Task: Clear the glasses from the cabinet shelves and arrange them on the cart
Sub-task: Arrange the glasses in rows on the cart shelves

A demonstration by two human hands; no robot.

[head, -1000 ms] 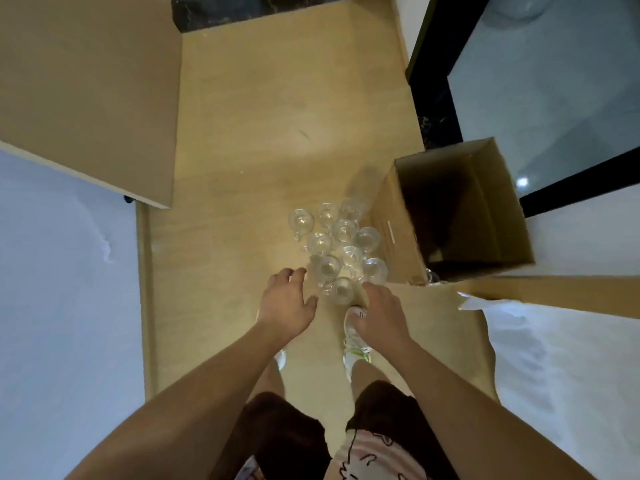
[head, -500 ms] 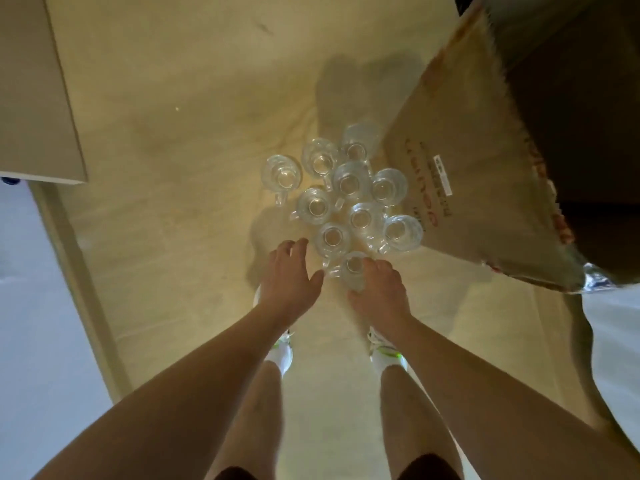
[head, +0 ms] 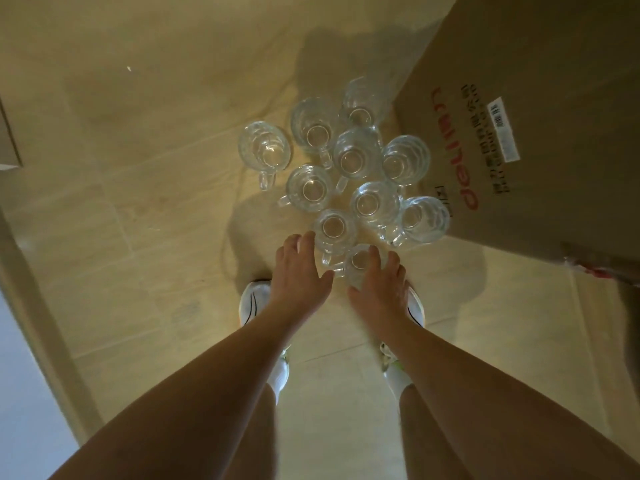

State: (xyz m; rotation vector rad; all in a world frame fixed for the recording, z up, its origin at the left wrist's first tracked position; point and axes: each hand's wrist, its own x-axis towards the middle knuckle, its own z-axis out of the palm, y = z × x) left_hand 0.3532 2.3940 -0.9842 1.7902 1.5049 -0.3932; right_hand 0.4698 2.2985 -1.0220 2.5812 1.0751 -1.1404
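Note:
Several clear glass mugs with handles stand upright in a tight cluster (head: 356, 157) on the pale wood-look floor. The nearest glass mug (head: 360, 263) sits at the front of the cluster, and my right hand (head: 379, 289) curls around it, fingers on its right side and thumb on its near side. My left hand (head: 298, 271) is spread open just left of it, its fingertips touching the side of a second glass mug (head: 334, 230). One mug (head: 265, 150) stands slightly apart at the left.
A large brown cardboard box (head: 519, 98) with red lettering stands right against the mugs on the right. My two white shoes (head: 254, 299) are just behind my hands. A tan panel corner (head: 7, 143) shows at the left edge, and a floor border strip (head: 38, 306) runs below it.
The camera has dropped closer to the floor. Both hands have reached forward into the front of the cluster, and my right hand has closed around the nearest mug.

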